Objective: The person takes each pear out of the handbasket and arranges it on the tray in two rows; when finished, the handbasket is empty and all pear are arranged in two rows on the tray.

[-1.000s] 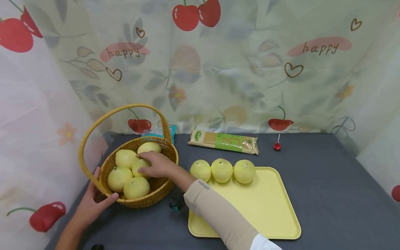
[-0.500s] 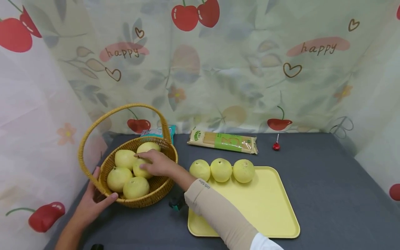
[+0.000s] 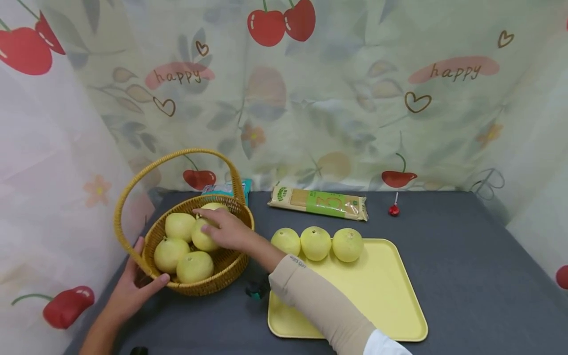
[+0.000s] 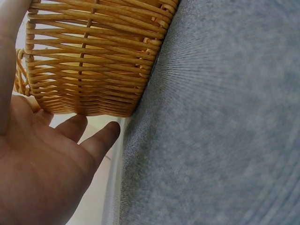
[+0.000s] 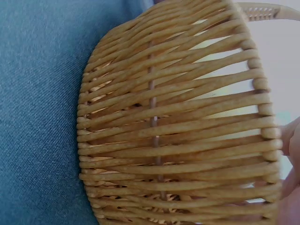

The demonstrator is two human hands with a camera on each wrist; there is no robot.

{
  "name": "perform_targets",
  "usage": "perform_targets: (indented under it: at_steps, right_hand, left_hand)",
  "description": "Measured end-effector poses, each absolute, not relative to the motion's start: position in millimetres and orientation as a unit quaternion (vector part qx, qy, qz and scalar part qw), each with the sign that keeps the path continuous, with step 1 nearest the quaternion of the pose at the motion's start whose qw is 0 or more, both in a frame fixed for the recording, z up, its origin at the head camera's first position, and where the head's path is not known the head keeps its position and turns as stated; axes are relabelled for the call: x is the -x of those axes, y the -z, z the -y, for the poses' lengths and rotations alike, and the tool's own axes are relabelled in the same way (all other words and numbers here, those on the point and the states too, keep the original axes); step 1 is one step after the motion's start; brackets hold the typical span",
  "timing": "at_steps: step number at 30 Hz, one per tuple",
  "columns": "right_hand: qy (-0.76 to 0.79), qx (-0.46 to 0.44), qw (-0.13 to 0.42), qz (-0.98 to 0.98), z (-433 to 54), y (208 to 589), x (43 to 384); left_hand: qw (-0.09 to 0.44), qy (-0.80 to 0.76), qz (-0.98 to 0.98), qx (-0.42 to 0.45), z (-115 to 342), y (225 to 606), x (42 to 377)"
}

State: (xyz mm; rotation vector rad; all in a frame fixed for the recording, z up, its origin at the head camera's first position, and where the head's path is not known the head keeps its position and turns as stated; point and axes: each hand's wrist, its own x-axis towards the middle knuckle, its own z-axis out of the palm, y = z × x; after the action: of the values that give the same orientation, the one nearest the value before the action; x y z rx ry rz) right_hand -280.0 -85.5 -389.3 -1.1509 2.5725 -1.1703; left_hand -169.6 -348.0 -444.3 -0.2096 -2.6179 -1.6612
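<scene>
In the head view, a wicker basket (image 3: 213,285) with a tall arched handle stands at the left, several round pale yellow-green fruits inside. My left hand (image 3: 128,296) holds its near-left side, thumb on the rim and fingers along the outer wall. The left wrist view shows the fingers (image 4: 101,140) behind the woven wall. Reaching into the basket, my right hand (image 3: 228,229) grips one round yellow-green fruit (image 3: 204,237) between thumb and fingers. In the right wrist view the basket wall (image 5: 178,117) hides most of this hand (image 5: 293,145).
A yellow tray (image 3: 377,301) lies to the right, with three similar fruits (image 3: 316,243) along its far edge. Behind it are a noodle packet (image 3: 317,202) and a red lollipop (image 3: 394,209). A blue packet (image 3: 246,190) sits behind the basket. Patterned cloth (image 3: 337,98) borders the table.
My right hand and the fruit under its fingers have shifted slightly to the right inside the basket. The left hand keeps its hold on the basket.
</scene>
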Motion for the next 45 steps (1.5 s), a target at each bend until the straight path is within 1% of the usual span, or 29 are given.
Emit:
perform_targets:
  at_steps: [5,17,28,38,41,45]
  right_hand:
    - [0.398,0.387,0.051,-0.830,72.2,383.5,274.3]
    - [0.483,0.386,0.031,-0.786,23.5,371.0,255.3]
    - [0.502,0.390,0.005,-0.772,-17.6,356.6,234.2]
    - [0.513,0.375,-0.026,-0.772,-73.8,358.7,217.8]
    - [0.507,0.370,-0.026,-0.778,-92.0,360.9,210.3]
    - [0.501,0.356,-0.011,-0.789,-116.0,362.9,196.1]
  left_hand:
    - [0.021,0.527,0.847,0.071,347.4,442.8,170.2]
    - [0.024,0.524,0.848,0.074,348.2,443.1,168.6]
    - [0.023,0.526,0.847,0.071,349.5,444.0,169.0]
    - [0.026,0.527,0.846,0.073,348.8,446.1,169.2]
    - [0.026,0.531,0.844,0.075,348.3,445.8,168.8]
    - [0.025,0.524,0.848,0.070,348.2,443.5,169.0]
